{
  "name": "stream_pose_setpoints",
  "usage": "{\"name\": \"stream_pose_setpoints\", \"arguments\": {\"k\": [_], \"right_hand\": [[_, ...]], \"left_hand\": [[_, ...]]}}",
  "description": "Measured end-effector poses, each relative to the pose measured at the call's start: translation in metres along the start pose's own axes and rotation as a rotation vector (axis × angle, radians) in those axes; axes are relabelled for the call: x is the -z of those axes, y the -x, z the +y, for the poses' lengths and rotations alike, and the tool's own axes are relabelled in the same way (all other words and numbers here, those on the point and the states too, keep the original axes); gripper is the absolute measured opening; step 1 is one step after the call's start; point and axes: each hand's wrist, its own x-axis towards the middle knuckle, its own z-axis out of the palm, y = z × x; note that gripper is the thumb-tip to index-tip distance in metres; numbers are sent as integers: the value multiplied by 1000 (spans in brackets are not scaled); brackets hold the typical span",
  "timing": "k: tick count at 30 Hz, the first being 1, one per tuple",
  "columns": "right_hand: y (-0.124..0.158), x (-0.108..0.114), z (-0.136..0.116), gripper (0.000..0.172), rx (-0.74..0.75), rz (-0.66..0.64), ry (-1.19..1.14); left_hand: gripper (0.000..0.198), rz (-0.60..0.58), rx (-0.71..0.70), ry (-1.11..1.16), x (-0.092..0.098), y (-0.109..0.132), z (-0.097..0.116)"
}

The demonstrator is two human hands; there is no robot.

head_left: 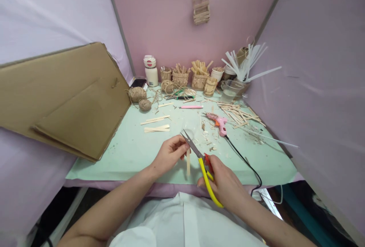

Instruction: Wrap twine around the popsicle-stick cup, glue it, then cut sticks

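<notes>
Between the fingers of my left hand (171,151) is a flat wooden craft stick (188,163), its lower end hanging down over the table's front part. My right hand (221,180) grips scissors (203,161) with yellow and red handles. Their blades point up and to the left, slightly parted, close by the left fingertips and the stick's upper end. Whether the blades touch the stick I cannot tell. Left of centre, several loose craft sticks (156,129) lie on the green table cover (128,152).
A pink glue gun (219,122) with a black cord lies to the right, near a pile of sticks (238,113). Twine balls (137,94), a pink pen-like tool (191,107) and stick-filled baskets (200,80) stand farther back. Cardboard (71,98) leans at left; glue sticks (248,62) fill a cup.
</notes>
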Motion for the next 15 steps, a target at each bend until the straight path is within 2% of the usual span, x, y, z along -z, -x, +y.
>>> {"name": "stream_pose_setpoints", "arguments": {"k": [15], "right_hand": [[0,-1,-1,19,8,-14,-28]], "left_hand": [[28,-12,31,41,-2,0,1]]}}
